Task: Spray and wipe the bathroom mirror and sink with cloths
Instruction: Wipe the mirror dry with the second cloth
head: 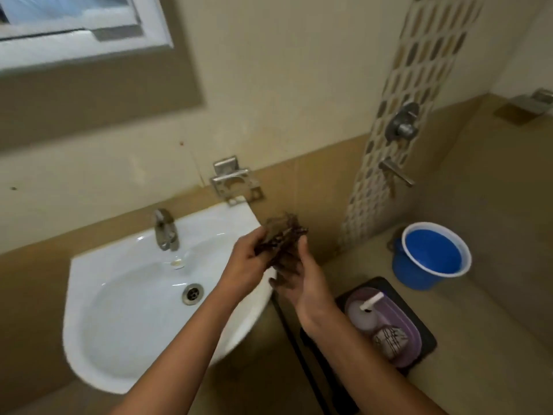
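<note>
Two hands are seen from the head view, raised over the right edge of the sink (98, 348), with a dark cloth (281, 238) bunched between them. The cloth is brown, crumpled and frayed-looking, blurred at its edges; its long axis runs diagonally, from lower left near the left hand (245, 265) up to the right, where its ragged end points toward the wall. The left hand is closed on the lower part of the cloth. The right hand (302, 283) is held palm-up beneath it, fingers loosely curled around the cloth's underside.

The sink is white glazed ceramic, rounded at the front, with a metal drain (193, 294) at the bottom of the bowl and a chrome tap (165, 230) at the back. A metal holder (235, 182) is fixed to the wall just above the sink's back corner. The mirror (71, 28) is seen at upper left, in a pale frame. To the right, a blue plastic bucket (431, 259) stands on the floor, and near it a purple oval tray (404, 324) rests on a dark mat.
</note>
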Demonstrator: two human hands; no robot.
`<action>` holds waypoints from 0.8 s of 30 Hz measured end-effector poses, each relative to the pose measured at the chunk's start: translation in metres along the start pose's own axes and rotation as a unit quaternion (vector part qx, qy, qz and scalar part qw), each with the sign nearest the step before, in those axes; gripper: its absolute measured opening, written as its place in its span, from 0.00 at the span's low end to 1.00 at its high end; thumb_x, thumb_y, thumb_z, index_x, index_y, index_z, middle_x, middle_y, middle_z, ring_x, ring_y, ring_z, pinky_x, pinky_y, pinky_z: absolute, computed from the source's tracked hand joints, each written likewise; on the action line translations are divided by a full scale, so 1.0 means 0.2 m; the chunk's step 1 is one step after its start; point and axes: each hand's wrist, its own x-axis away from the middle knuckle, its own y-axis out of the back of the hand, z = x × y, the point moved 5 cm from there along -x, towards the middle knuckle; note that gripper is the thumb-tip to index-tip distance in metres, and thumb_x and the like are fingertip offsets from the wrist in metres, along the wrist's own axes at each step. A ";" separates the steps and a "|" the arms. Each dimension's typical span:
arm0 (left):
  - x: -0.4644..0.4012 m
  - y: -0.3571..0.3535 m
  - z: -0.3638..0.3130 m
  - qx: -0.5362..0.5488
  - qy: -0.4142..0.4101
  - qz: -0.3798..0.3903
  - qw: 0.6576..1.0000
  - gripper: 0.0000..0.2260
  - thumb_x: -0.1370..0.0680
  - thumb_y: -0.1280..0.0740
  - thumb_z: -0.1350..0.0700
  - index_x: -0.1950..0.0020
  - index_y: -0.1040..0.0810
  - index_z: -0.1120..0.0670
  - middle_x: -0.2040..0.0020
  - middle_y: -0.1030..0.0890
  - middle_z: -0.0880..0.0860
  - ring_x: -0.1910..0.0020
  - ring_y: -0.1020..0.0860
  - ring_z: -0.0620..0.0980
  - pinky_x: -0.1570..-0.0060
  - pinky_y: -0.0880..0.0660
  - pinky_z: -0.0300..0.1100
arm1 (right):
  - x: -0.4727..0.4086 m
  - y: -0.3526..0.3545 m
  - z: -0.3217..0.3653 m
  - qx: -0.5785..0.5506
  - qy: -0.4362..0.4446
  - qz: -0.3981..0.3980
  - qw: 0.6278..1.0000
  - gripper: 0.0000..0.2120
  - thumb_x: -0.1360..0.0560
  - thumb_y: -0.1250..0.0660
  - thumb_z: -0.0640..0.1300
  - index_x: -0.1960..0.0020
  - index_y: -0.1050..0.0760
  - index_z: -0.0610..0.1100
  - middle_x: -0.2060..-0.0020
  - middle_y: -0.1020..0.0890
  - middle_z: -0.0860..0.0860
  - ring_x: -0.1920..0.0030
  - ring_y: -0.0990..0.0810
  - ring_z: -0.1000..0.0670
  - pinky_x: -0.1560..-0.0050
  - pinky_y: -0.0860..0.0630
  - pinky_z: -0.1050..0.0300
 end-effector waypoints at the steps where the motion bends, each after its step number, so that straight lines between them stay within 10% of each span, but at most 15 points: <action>1: 0.04 0.04 -0.02 -0.040 -0.024 0.010 0.999 0.21 0.25 0.38 0.72 0.38 0.19 0.54 0.45 0.15 0.53 0.43 0.18 0.49 0.43 0.21 0.48 | 0.03 -0.11 -0.02 -0.054 -0.011 0.023 0.998 0.31 0.29 0.36 0.66 0.37 0.22 0.46 0.42 0.17 0.48 0.39 0.20 0.48 0.41 0.22 0.46; 8: 0.33 0.51 -0.15 -0.229 -0.139 0.065 0.961 0.32 0.29 0.35 0.62 0.26 0.30 0.43 0.26 0.30 0.42 0.23 0.42 0.39 0.21 0.48 0.45 | 0.25 -0.73 -0.14 -0.229 -0.013 0.108 0.967 0.32 0.28 0.32 0.63 0.38 0.22 0.38 0.45 0.17 0.40 0.42 0.18 0.41 0.37 0.24 0.46; 11: 0.41 0.71 -0.22 -0.247 -0.165 0.058 0.953 0.31 0.25 0.33 0.55 0.23 0.36 0.45 0.24 0.35 0.40 0.22 0.45 0.36 0.21 0.49 0.44 | 0.30 -0.93 -0.17 -0.245 -0.029 0.141 0.959 0.25 0.28 0.32 0.57 0.41 0.21 0.38 0.53 0.16 0.42 0.48 0.17 0.43 0.36 0.25 0.46; 16: 0.44 0.96 -0.43 -0.275 -0.226 0.004 0.934 0.28 0.21 0.39 0.42 0.21 0.39 0.45 0.21 0.41 0.39 0.22 0.47 0.36 0.22 0.48 0.43 | 0.37 -1.23 -0.08 -0.227 -0.017 0.201 0.953 0.26 0.24 0.35 0.54 0.34 0.24 0.37 0.38 0.20 0.38 0.37 0.21 0.40 0.29 0.32 0.44; 24: 0.28 1.43 -1.07 -0.349 -0.352 -0.175 0.850 0.29 0.19 0.44 0.38 0.21 0.38 0.49 0.21 0.41 0.40 0.21 0.46 0.40 0.22 0.47 0.48 | 0.42 -1.68 0.44 -0.144 0.194 0.267 0.933 0.22 0.29 0.32 0.43 0.36 0.23 0.40 0.43 0.17 0.42 0.43 0.18 0.43 0.37 0.25 0.43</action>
